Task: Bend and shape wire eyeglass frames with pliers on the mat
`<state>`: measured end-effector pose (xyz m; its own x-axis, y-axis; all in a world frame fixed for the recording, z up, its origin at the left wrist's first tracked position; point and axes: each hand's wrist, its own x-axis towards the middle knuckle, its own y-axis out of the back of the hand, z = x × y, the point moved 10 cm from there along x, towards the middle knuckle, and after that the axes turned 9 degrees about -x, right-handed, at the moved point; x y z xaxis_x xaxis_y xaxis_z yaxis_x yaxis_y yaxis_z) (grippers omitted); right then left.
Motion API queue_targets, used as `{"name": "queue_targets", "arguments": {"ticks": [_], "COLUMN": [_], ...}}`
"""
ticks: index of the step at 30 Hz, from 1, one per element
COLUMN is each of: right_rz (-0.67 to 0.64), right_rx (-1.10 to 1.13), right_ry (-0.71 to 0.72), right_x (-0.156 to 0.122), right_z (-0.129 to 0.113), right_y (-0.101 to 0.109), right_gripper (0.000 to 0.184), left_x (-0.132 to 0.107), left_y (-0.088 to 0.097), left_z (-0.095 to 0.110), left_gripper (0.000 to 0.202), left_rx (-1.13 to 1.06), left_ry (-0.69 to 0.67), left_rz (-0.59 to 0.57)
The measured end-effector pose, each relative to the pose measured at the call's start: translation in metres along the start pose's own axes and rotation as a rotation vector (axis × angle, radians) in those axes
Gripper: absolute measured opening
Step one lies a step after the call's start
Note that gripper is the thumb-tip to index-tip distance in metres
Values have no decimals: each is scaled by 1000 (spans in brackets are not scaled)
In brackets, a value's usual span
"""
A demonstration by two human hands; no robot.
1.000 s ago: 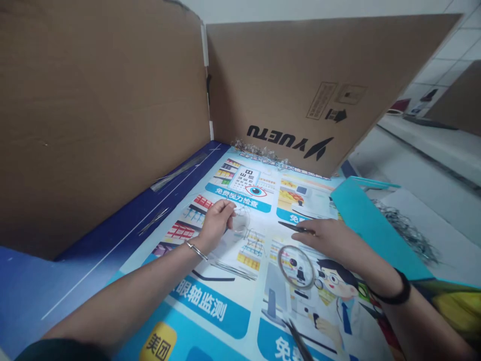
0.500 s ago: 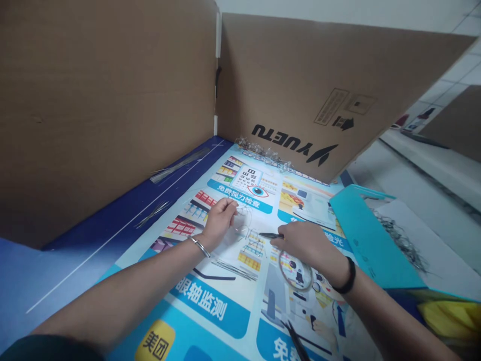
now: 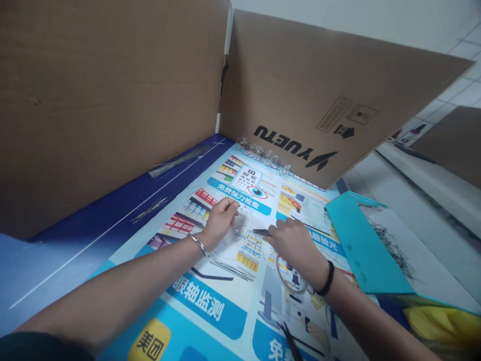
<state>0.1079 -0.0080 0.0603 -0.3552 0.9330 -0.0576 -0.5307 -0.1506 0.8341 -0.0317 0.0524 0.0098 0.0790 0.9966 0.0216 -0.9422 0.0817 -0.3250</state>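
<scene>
My left hand (image 3: 221, 221), with a silver bangle at its wrist, is closed in a pinch on a thin bent wire (image 3: 245, 216). The wire's fine loops spread to the right of my fingertips, too faint to follow fully. Facing it, my right hand (image 3: 295, 244) grips dark, narrow-nosed pliers (image 3: 260, 232), whose tips point left at the wire loops. Whether the jaws are closed on the wire I cannot tell. Below my right hand lies a round ring of coiled wire (image 3: 281, 277), partly covered. Several straight wires (image 3: 233, 269) rest beneath my left hand.
Cardboard panels (image 3: 112, 100) stand at the left and back. Wire pieces (image 3: 263, 154) are heaped along the back panel. More wires (image 3: 150, 209) lie on the blue strip. A teal folder (image 3: 363, 245) holds tangled wires (image 3: 393, 245). Another dark tool (image 3: 290, 343) lies at the front.
My right hand has shifted slightly left and up with the pliers, bringing the tips closer to the wire loops. My left hand keeps its pinch. The view has tilted a little.
</scene>
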Motion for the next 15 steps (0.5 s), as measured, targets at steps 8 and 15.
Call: {"name": "queue_targets", "arguments": {"ticks": [8,15], "right_rz": [63,153], "right_rx": [14,5], "right_ry": [-1,-104], "right_x": [-3,-18], "right_z": [-5,25], "right_y": [8,22], "right_gripper": [19,24], "left_x": [-1,-1], "left_y": [-2,-3], "left_z": [2,-3], "left_gripper": [21,18], "left_rx": [8,6], "left_ry": [19,50], "left_rz": [-8,-14]}}
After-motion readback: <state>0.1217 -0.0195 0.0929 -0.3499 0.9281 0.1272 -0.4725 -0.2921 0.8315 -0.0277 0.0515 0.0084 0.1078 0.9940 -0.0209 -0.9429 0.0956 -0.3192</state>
